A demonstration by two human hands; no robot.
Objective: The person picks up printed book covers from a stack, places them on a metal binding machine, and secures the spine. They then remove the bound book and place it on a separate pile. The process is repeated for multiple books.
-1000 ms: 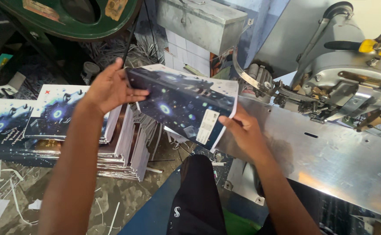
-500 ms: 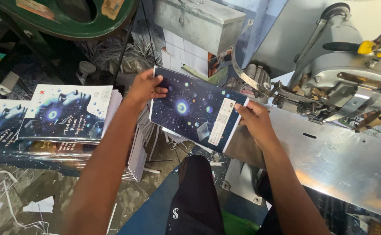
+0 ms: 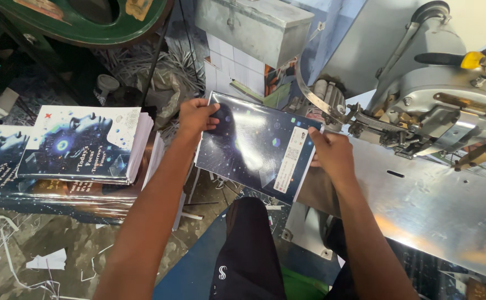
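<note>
Head view showed, at far left, a stack of booklets [image 3: 81,145] with starry covers lying on a floor [image 3: 43,244] strewn with paper scraps. Just right of it the left hand [image 3: 197,116] pinched the top left corner of a dark glossy booklet [image 3: 254,145], thumb on the cover, fingers curled behind. The booklet was held tilted in the air, between the stack and the machine. The right hand [image 3: 332,156] gripped its right edge, by the white strip, just beside the steel plate [image 3: 420,205] of the stitching machine [image 3: 448,105]
</note>
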